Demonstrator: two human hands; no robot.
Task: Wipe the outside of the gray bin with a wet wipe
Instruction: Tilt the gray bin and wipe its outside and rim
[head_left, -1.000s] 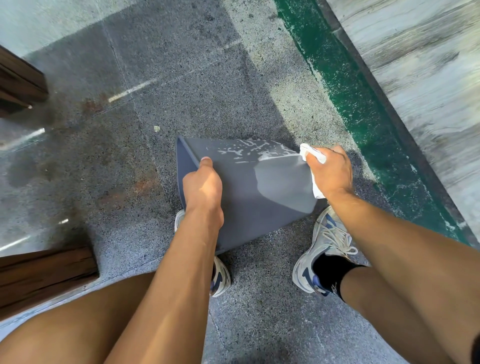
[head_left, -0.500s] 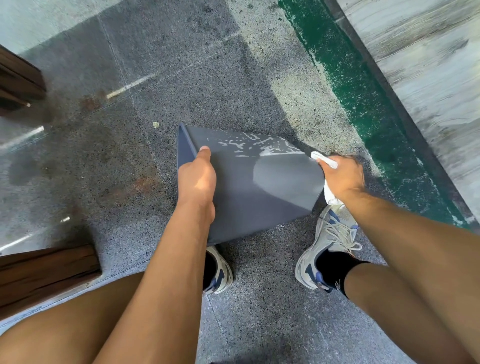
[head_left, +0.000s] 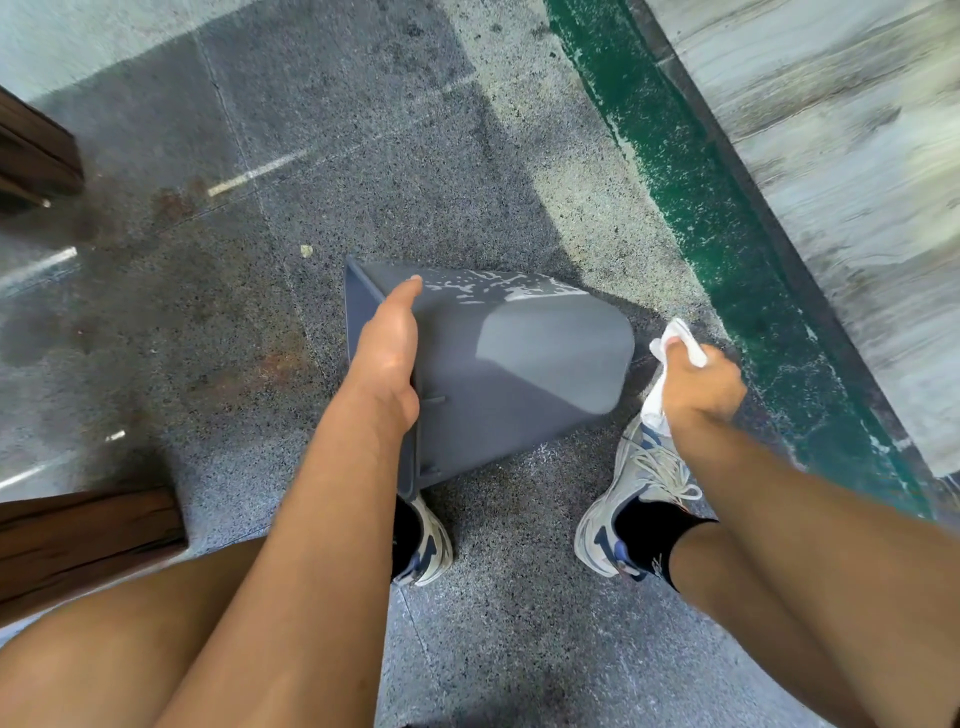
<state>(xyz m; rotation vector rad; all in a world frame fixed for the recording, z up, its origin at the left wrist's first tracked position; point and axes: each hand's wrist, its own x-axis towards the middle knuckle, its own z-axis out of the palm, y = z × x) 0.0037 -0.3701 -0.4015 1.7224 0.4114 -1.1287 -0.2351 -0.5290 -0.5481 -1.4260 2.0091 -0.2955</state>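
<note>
gray bin (head_left: 498, 374) on its side on speckled floor (head_left: 260, 338), base turned toward right hand, open rim under left hand. left hand (head_left: 387, 353) clamped over rim edge, thumb along upper wall, fingers hidden inside. wet streaks (head_left: 493, 288) on far wall, beyond left thumb tip. right hand (head_left: 698, 387) fisted tight around white wet wipe (head_left: 680, 340), just off bin base, not touching it. sneaker (head_left: 639, 493) below right wrist.
</note>
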